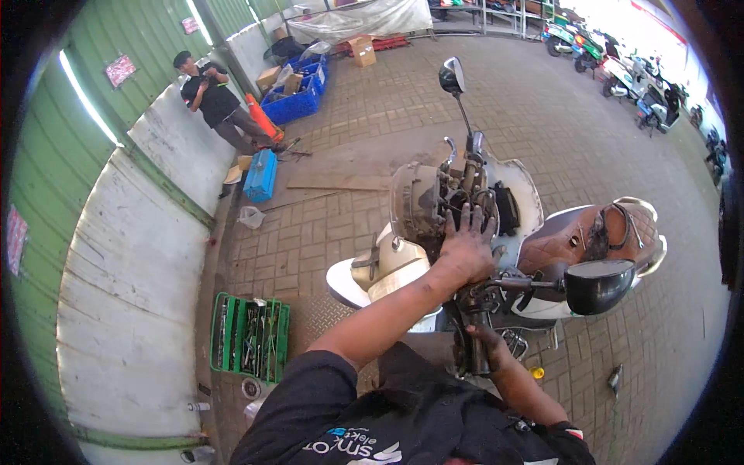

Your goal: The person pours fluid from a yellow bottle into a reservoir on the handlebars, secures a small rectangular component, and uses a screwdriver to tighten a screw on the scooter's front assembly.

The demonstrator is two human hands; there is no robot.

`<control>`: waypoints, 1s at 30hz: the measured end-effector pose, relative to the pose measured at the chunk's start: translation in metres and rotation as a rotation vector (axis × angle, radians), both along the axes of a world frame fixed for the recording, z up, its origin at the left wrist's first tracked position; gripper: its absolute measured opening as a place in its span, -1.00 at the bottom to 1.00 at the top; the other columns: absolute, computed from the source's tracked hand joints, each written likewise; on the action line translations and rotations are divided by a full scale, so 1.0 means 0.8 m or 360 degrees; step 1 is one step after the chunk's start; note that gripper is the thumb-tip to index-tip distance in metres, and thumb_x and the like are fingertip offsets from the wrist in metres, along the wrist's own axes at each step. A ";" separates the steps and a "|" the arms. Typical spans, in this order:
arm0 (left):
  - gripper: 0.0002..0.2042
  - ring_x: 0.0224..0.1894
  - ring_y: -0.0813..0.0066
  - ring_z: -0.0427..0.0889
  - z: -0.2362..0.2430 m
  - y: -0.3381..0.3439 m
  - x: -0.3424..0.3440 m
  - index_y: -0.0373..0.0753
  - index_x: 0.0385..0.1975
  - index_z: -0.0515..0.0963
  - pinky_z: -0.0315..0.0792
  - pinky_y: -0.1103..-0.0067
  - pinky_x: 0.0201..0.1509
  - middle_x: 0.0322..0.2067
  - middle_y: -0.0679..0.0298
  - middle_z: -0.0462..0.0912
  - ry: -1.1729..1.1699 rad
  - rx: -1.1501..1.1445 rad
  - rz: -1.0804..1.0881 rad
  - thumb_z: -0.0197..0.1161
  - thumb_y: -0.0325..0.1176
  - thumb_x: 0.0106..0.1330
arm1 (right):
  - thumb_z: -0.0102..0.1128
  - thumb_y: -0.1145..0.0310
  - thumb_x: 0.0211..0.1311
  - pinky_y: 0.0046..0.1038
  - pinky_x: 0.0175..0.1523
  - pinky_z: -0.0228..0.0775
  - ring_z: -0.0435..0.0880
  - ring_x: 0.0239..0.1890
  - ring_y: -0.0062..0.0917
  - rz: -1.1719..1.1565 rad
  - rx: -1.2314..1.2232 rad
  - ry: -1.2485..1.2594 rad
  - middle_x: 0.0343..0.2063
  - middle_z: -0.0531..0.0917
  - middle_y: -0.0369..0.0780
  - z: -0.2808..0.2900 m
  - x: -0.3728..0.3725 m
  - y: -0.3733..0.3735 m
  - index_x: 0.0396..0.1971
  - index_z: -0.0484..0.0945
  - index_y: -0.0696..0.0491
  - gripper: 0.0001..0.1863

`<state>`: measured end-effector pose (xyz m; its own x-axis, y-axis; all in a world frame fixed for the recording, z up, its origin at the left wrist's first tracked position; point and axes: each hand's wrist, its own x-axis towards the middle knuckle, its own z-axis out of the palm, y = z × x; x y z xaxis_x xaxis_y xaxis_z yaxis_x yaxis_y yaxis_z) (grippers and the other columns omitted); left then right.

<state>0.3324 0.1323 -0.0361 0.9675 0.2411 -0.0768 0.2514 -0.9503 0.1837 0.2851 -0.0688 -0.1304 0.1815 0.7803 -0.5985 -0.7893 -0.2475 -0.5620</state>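
Observation:
A white scooter point(399, 271) stands in front of me, its front cover off and wiring bared around the handlebar. My left hand point(469, 248) lies over this exposed middle part, palm down, fingers stretched and spread toward the wires point(457, 190). What its fingertips touch is hard to make out. Lower down, my right hand point(496, 350) is at the near black handlebar grip point(477, 341), its fingers curled against it and partly hidden. A round mirror point(452, 76) rises from the far bar end; a black mirror point(601, 287) sits close to my right.
A green toolbox point(249, 337) full of tools lies open at left. Beyond are a blue toolbox point(261, 176), an orange cone point(263, 118), blue crates point(298, 97) and a standing person point(213, 97). The brown seat point(589, 240) carries loose parts. Parked scooters point(635, 81) line the far right.

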 end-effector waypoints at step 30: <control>-0.31 0.54 -0.02 -0.18 -0.016 0.002 0.005 -0.15 0.47 0.06 -0.35 -0.04 0.51 0.49 0.00 -0.05 -0.0035 0.0050 0.0017 -0.21 0.14 0.45 | 0.25 -0.12 0.16 -0.23 0.08 0.53 0.67 -0.05 -0.29 0.0028 -0.0096 -0.0035 -0.06 0.65 -0.04 0.033 -0.010 0.004 0.18 0.42 0.20 -0.23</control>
